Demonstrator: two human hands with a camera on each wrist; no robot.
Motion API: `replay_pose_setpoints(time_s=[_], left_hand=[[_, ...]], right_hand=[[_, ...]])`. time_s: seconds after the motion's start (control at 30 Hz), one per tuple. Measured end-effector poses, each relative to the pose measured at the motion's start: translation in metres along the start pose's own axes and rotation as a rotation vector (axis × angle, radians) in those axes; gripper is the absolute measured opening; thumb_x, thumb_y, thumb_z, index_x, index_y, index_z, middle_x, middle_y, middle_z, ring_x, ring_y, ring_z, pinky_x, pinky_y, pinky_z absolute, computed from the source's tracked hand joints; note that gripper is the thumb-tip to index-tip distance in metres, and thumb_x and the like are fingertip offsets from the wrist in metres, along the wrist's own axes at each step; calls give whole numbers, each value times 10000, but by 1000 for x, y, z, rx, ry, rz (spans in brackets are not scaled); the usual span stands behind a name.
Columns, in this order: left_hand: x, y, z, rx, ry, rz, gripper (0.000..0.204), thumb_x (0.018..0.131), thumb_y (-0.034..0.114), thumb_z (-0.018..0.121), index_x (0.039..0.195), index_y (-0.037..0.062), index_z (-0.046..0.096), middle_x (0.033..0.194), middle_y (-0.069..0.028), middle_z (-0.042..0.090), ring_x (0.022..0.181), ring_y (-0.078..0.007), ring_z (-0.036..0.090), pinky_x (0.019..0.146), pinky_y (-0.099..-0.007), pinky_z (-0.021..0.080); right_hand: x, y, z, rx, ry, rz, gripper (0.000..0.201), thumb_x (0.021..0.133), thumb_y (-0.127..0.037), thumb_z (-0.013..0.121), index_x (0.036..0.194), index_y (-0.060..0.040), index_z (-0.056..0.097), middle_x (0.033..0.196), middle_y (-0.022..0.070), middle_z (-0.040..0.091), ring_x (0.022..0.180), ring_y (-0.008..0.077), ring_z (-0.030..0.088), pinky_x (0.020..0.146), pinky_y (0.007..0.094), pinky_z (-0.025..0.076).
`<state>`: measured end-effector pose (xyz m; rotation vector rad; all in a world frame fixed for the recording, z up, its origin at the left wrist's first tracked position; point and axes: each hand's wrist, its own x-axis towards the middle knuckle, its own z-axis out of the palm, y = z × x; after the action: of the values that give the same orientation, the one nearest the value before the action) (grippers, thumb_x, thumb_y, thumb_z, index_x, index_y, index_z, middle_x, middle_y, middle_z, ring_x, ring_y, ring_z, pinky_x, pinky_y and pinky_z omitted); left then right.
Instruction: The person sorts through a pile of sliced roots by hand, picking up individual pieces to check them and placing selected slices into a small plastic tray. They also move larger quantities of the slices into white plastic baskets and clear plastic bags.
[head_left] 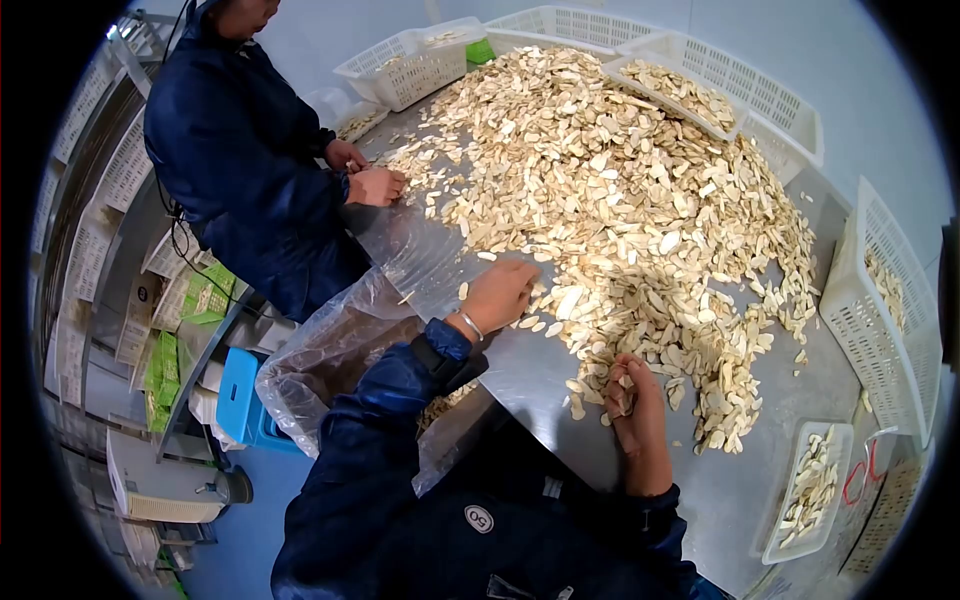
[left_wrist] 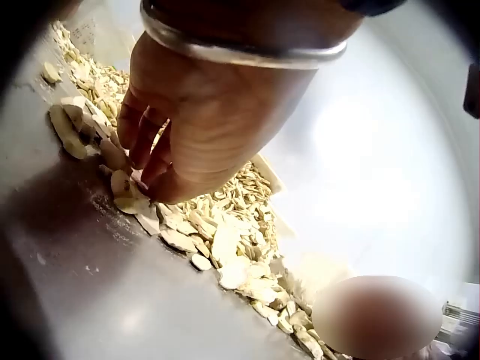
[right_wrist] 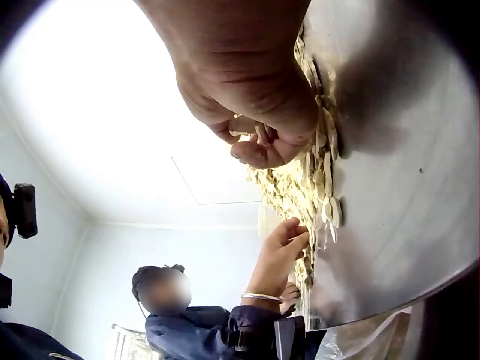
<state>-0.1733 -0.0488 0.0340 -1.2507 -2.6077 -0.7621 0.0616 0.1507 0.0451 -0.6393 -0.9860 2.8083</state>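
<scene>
A broad heap of pale, dried-looking flat slices [head_left: 610, 170] covers much of the metal table [head_left: 530, 375]. At the heap's near left edge is my left hand [head_left: 500, 296], a metal bangle on its wrist. In the left wrist view the left hand [left_wrist: 217, 120] points its bent fingers and thumb down among the edge slices; I cannot tell if one is pinched. My right hand [head_left: 637, 410], at the near side of the heap, holds a few slices in curled fingers. Pale pieces [right_wrist: 260, 133] show between thumb and fingers in the right wrist view.
Across the table corner, another person [head_left: 250, 160] handles slices. White perforated baskets [head_left: 880, 340] line the back and right side. A shallow tray [head_left: 808, 490] of slices sits at the right. A clear plastic bag [head_left: 320, 350] hangs by the left edge, near a blue bin [head_left: 238, 395].
</scene>
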Motion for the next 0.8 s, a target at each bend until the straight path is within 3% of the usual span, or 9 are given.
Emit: replay_pose_setpoints(time_s=[0.33,0.43,0.53,0.73,0.8], left_hand=[[3,2,0,-27,-38,15,245,806,28,613,1048,65,607,864,-135,568,798,-364,580,692,-450,489],[0,2,0,-38,-83,-59,257,834,60,620,1089,87,615,985,-167,620,899,-423,616,760,-501,509],[-1,1,3,-55,-85,-86,254,836,71,624,1089,86,616,1002,-169,618,902,-427,616,765,-505,508],[2,7,-1,-9,-114,-103,271,825,62,618,1095,88,612,1000,-173,619,887,-419,616,769,-501,511],[3,5,0,26,-99,-69,281,816,57,614,1097,77,620,935,-148,604,833,-376,615,727,-458,515]], right_hand=[[-2,-1,1,-23,12,24,201,1019,-188,552,1149,-36,577,852,1,571,653,84,495,520,225,382],[-2,-1,1,-28,11,24,194,1020,-188,552,1147,-43,579,853,-3,572,654,82,496,520,224,380],[-2,0,0,-23,2,17,193,1021,-186,551,1147,-43,579,852,-4,573,653,82,498,518,225,380],[-1,1,0,-46,0,13,225,1019,-203,545,1164,-32,559,863,1,568,648,80,493,513,219,377],[-1,1,0,-60,-1,10,242,1017,-213,544,1173,-28,549,870,2,565,646,80,489,511,217,373]])
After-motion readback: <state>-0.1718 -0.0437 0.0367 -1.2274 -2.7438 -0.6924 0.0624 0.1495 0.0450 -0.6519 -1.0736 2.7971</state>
